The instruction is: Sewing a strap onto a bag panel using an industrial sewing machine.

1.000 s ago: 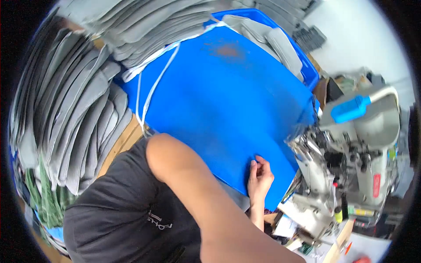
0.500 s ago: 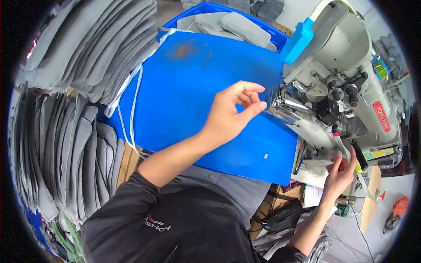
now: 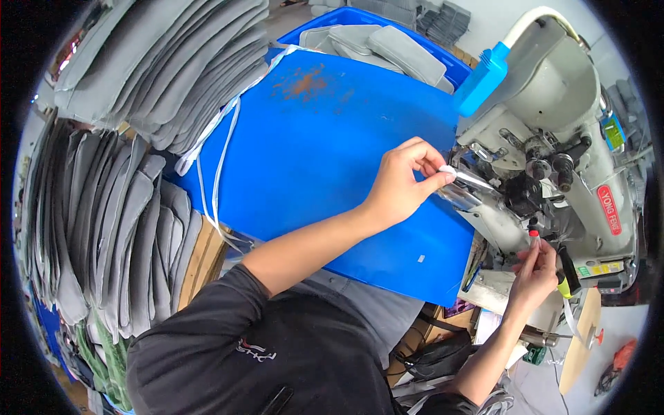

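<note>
My left hand (image 3: 408, 183) is at the free end of the sewing machine's narrow metal arm (image 3: 492, 218). Its thumb and forefinger pinch a small white piece (image 3: 447, 170), too small to name. Further right, under the machine head (image 3: 553, 90), my right hand (image 3: 534, 278) has its fingers closed around a thin red-tipped piece (image 3: 534, 236). The fingers hide most of that piece. Close beside them is a black and yellow-green part (image 3: 567, 270), and a white tape (image 3: 573, 317) hangs below it.
A blue board (image 3: 325, 159) spreads in front of me. Tall stacks of grey fabric pieces (image 3: 166, 69) stand at left. Behind the board is a blue bin (image 3: 311, 28) with grey padded pieces. A blue bottle-like part (image 3: 484, 79) hangs from a white tube beside the machine.
My left hand has moved right to the arm's end, and a white piece now shows in its fingertips. My right hand has closed on the red-tipped piece. The view has shifted slightly.
</note>
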`<state>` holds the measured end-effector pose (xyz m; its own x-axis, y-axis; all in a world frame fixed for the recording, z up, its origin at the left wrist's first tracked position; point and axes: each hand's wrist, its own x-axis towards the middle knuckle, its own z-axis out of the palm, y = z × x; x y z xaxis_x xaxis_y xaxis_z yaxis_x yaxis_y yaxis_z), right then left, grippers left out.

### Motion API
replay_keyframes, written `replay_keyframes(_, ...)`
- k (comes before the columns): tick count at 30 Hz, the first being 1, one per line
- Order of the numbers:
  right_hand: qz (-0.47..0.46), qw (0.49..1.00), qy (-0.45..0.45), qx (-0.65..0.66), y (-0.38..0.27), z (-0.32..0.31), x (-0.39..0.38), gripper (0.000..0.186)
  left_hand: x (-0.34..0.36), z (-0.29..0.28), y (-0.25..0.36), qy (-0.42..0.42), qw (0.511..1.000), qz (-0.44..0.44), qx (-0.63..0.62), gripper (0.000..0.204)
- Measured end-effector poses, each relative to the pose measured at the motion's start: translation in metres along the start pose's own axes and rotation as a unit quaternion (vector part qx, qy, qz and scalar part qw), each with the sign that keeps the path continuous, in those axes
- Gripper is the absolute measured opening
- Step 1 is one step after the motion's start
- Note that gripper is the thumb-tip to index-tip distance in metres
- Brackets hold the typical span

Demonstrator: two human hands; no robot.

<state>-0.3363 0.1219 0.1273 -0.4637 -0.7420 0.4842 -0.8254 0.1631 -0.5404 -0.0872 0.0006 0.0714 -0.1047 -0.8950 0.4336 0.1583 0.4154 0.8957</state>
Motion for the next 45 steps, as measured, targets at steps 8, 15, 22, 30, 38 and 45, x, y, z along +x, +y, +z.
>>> replay_keyframes(8, 0.001, 0.997, 0.016, -0.080, 0.024, -0.020, 0.003, 0.016, 0.018, 0.003, -0.010, -0.088, 0.996, -0.007, -0.019, 0.014)
replay_keyframes(15, -0.045, 0.995, 0.022, -0.084, 0.007, -0.054, -0.083, 0.032, 0.007, -0.059, -0.045, -0.156, 0.959, 0.018, 0.237, 0.033)
replay_keyframes(22, 0.220, 0.877, 0.143, -0.402, 0.172, -0.271, -0.208, 0.026, -0.034, -0.067, -0.080, -0.332, 0.692, 0.048, 0.639, 0.070)
replay_keyframes(30, 0.497, 0.740, -0.043, -0.451, 0.279, -0.381, -0.349, 0.052, -0.031, -0.071, -0.077, -0.322, 0.673, 0.042, 0.664, 0.068)
replay_keyframes(38, 0.487, 0.751, -0.061, -0.442, 0.300, -0.374, -0.347, 0.059, -0.030, -0.076, -0.079, -0.315, 0.678, 0.035, 0.663, 0.068)
replay_keyframes(45, 0.255, 0.731, 0.263, -0.576, 0.238, -0.534, -0.319, 0.047, -0.031, -0.076, -0.085, -0.310, 0.682, 0.043, 0.661, 0.067)
